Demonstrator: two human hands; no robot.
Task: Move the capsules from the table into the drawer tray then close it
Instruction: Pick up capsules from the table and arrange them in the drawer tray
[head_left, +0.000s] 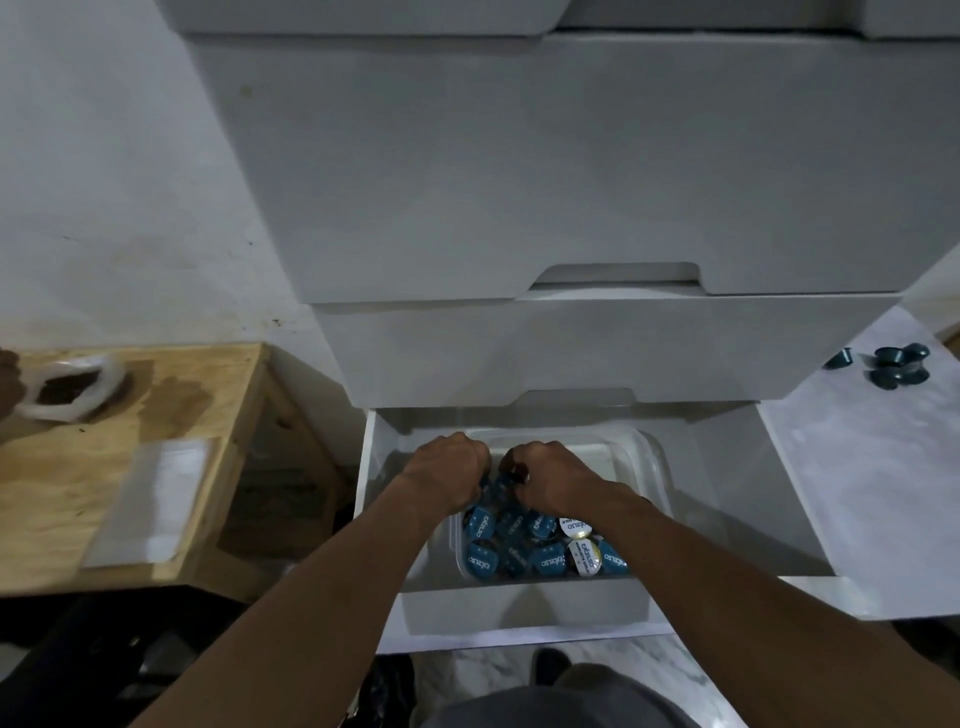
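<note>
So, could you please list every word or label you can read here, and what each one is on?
"excelso", it seems, sideways on the blue capsule lids in the tray.
The same word on the white capsule lids; the smaller print below is too small to read.
Nothing else bears readable text.

Bare far half of tray (587, 460), capsules (545, 561) crowding near half, drawer front (571, 348) overhead

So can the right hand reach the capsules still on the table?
Probably yes: the loose capsules sit uncovered on the table beside the drawer, though the right hand is down in the tray.
</note>
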